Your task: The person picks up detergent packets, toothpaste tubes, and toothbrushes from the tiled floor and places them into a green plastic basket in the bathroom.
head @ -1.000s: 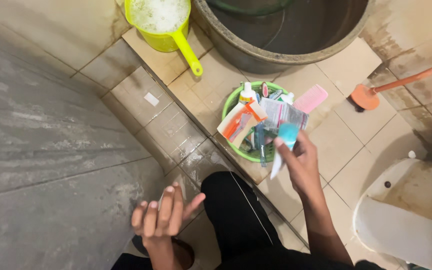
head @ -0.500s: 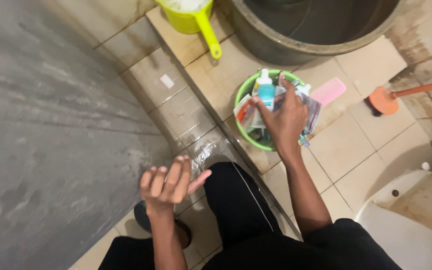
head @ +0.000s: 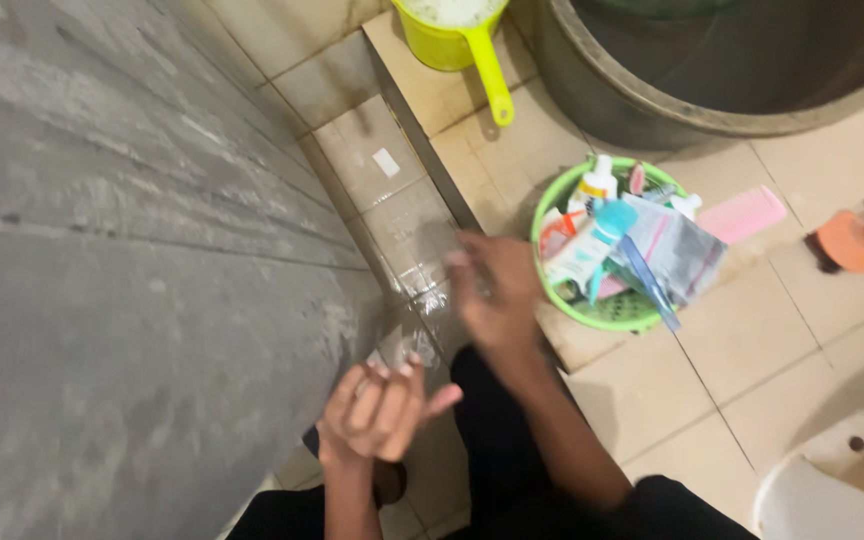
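1. The left hand (head: 377, 410) is low by the grey wall (head: 122, 260). It is half curled and holds nothing.
2. The right hand (head: 492, 295) is blurry over the wet floor tiles (head: 402, 220). I cannot tell if it grips anything. Move it slowly.
3. The green basket (head: 592, 312) of bottles sits just right of it. Keep it upright.
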